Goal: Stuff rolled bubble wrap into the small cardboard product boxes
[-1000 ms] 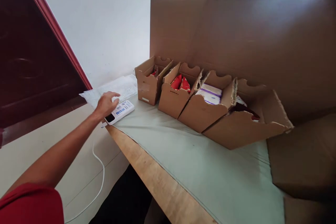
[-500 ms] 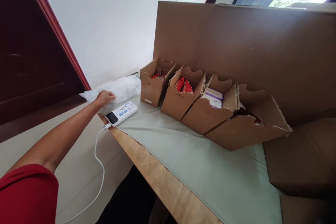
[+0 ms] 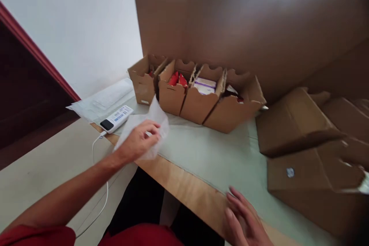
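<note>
My left hand (image 3: 142,138) is closed on a thin, translucent plastic bag (image 3: 158,118), which hangs just over the table's front edge. Behind it lies a stack of similar clear plastic bags (image 3: 106,98) at the table's left end. My right hand (image 3: 243,219) is at the front edge, lower right, with its fingers apart and nothing in them. Ahead stands a row of open cardboard boxes (image 3: 198,105). Red packets (image 3: 178,80) are in one of them, and white packs with purple stripes (image 3: 205,85) fill another.
A white power bank (image 3: 117,118) with a white cable (image 3: 107,196) lies by the left front edge. More cardboard boxes (image 3: 305,173) stand at the right. A tall cardboard panel (image 3: 245,30) rises behind the row. Pale green cloth (image 3: 201,150) covers the table.
My left hand has moved right from the bag stack, carrying one plastic bag past the power bank. My right hand has come into view. The camera has turned rightward.
</note>
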### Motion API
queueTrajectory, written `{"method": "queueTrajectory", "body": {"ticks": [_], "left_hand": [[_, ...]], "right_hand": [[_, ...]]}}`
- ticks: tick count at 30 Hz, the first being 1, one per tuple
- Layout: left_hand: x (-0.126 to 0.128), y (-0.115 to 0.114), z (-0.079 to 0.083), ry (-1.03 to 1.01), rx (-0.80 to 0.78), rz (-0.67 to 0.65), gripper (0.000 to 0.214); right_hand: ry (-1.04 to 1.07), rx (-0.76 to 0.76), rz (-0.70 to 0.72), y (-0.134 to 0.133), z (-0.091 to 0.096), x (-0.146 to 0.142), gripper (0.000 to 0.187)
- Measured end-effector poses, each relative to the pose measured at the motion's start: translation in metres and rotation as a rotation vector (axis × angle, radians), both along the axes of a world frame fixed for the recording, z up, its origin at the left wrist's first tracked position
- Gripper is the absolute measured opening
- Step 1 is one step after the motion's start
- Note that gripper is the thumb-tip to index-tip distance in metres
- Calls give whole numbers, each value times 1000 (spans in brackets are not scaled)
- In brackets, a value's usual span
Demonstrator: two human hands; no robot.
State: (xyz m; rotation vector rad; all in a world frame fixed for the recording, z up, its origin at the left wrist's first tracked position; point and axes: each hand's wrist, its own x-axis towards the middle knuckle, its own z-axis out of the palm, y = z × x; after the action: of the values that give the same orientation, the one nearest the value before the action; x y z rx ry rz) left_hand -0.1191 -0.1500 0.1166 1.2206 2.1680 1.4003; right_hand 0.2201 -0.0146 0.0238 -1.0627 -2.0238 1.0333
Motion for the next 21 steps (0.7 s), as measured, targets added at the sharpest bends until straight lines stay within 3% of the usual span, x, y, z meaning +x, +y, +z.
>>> {"method": "queueTrajectory", "body": {"ticks": [2, 4, 7, 11, 14, 17, 19, 21], "left_hand": [[55, 22, -22, -29, -40, -155, 17], [100, 36, -43, -15, -94, -325, 13], [135, 40, -64, 147, -102, -543, 14], [122, 20, -68, 358, -44, -586, 22], [93, 3, -65, 470, -98, -558, 35], [71, -4, -66, 571, -211, -591, 62], [64, -4, -68, 626, -271, -647, 78], [62, -2, -68, 663, -303, -688, 83]], "right_hand": [[111, -342, 35, -6, 10, -17, 50], [322, -574, 1, -2, 16, -27, 68], [375, -701, -47, 10, 19, -27, 89], [230, -637, -18, 14, 15, -22, 100], [135, -445, 27, 8, 12, -28, 83], [22, -268, 72, 1, 13, -36, 65], [19, -260, 86, -2, 17, -38, 50], [99, -390, 82, -2, 23, -36, 36]]}}
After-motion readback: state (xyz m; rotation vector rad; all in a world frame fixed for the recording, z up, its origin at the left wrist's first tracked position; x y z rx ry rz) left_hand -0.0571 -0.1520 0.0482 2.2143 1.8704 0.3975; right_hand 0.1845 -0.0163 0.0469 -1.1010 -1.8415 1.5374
